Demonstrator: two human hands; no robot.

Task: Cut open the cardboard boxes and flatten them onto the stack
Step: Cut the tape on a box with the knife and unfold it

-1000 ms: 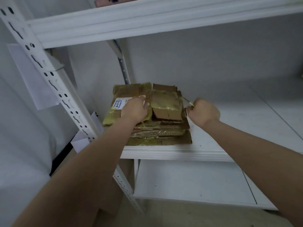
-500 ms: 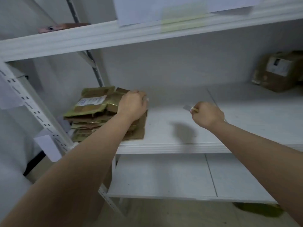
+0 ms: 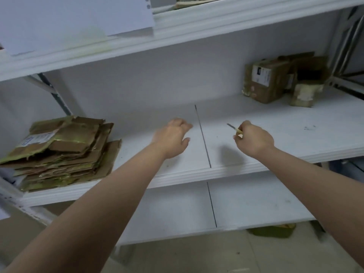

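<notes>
Item 1: stack of flattened cardboard (image 3: 63, 148). It lies at the left end of my middle shelf (image 3: 295, 134), against the front edge. A white label shows on the top sheet, and greenish tape covers several layers.

Item 2: cardboard boxes (image 3: 275, 79). I count a cluster at the far right rear of the same shelf, well apart from the stack. The nearest box carries a white label on its front face. One behind it looks open at the top; I cannot tell how many stand there in all.

Item 3: my left hand (image 3: 173, 138). It hovers over the bare shelf board between stack and boxes, fingers loosely curled, holding nothing and touching nothing.

Item 4: my right hand (image 3: 254, 139). It is closed around a small cutter (image 3: 233, 128) with a yellowish handle. The thin blade points up and to the left, clear of the shelf.

Item 5: seam line (image 3: 202, 138). A dark joint runs front to back across the shelf board, between my two hands.

Item 6: paper sheets (image 3: 78, 18). White sheets hang over the front of the upper shelf at top left.

Item 7: lower shelf (image 3: 256, 203). A white board below, with the same seam.
</notes>
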